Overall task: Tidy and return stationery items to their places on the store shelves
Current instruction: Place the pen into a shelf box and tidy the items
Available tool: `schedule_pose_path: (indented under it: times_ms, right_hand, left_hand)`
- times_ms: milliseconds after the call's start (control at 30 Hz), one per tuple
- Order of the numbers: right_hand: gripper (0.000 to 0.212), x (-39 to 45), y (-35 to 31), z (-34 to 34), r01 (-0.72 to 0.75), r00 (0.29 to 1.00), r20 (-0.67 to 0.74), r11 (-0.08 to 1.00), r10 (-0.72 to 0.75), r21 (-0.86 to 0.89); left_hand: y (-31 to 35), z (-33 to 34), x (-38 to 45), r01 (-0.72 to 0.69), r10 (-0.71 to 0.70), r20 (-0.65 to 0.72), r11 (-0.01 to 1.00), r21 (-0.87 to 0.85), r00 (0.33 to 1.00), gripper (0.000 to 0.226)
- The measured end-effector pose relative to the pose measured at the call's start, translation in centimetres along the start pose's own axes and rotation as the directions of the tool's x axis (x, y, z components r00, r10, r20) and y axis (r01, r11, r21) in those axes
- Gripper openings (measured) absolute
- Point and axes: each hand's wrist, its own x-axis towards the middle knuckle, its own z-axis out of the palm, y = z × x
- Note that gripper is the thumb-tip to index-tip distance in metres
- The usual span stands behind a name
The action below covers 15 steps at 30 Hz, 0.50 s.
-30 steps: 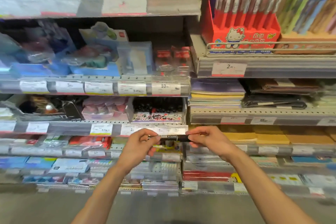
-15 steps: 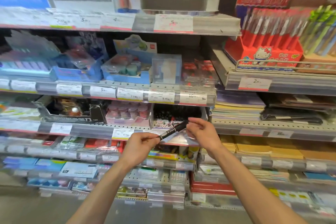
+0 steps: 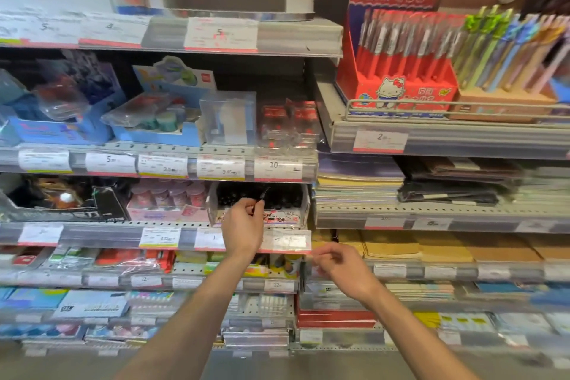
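Observation:
My left hand (image 3: 243,227) pinches a black pen (image 3: 261,197) and holds it tilted, tip up, at the front of a clear display box (image 3: 303,210) full of black pens on the third shelf. The pen's upper end overlaps the dark pens inside the box. My right hand (image 3: 340,265) hangs lower and to the right, in front of the shelf edge, fingers loosely curled and holding nothing.
Price-tag rails (image 3: 160,237) run along each shelf edge. A pink box of small tubs (image 3: 168,199) stands left of the pen box. Stacked notebooks (image 3: 357,185) lie to the right. Red Hello Kitty pen display (image 3: 398,83) and coloured pens (image 3: 505,49) fill the upper right shelf.
Both hands held the pen level before. My right hand has let go and dropped to the right, while my left hand has lifted the pen up to the pen box.

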Motion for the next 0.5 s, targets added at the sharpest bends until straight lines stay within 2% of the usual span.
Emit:
schedule_pose_path:
  times_ms: [100, 233, 367, 500]
  right_hand:
    - [0.013, -0.2, 1.8, -1.3, -0.017, 0.999, 0.04, 0.999, 0.019, -0.043]
    - [0.014, -0.1, 3.2, -2.4, -0.029, 1.0, -0.012, 0.994, 0.028, -0.106]
    - [0.017, 0.8, 4.2, -3.0, -0.044, 0.996, -0.091, 0.976, 0.025, -0.214]
    - [0.019, 1.6, 5.0, -3.4, -0.037, 0.992, -0.128, 0.924, -0.013, -0.381]
  left_hand:
    - [-0.3, 1.3, 0.8, -0.133, 0.133, 0.012, 0.977, 0.165, 0.991, 0.027]
    - [-0.9, 1.6, 1.5, -0.298, 0.265, 0.137, 0.87, 0.392, 0.954, 0.035]
    - [-1.6, 1.6, 1.7, -0.432, 0.349, 0.26, 0.789, 0.436, 0.9, 0.034]
    - [-1.1, 2.3, 2.6, -0.46, 0.353, 0.306, 0.774, 0.435, 0.884, 0.035]
